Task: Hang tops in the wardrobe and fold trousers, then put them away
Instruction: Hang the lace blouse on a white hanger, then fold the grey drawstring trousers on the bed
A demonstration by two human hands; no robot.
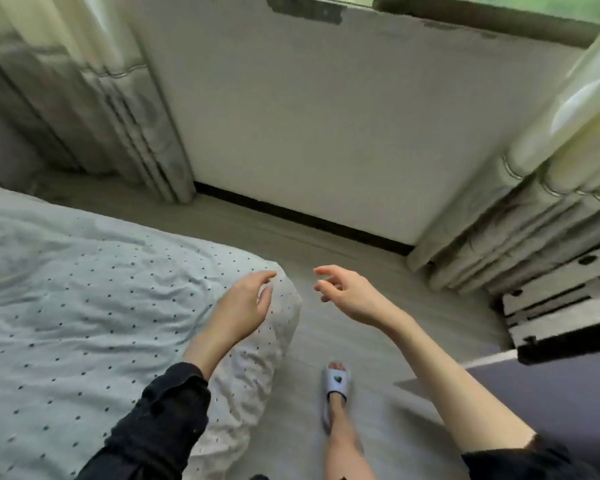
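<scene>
Both hands are empty. The left hand (245, 301) floats just over the corner of the bed (66, 289), with its fingers loose and a little bent, holding nothing. The right hand (347, 292) hangs in the air just past the bed's corner, over the floor (378, 299), fingers spread and soft, also holding nothing. No tops or trousers can be seen here, and no wardrobe either, so the clothes must be somewhere out of view. I think the next job is to go and find one piece of clothing; it would be good to pick it up with both hands so it does not drag. The bed's cover is pale, dotted with tiny dark spots, soft and wrinkly. Beyond the bed hang long curtains (125, 109) in deep folds. A slipper (336, 381) is on one foot beside the bed.
</scene>
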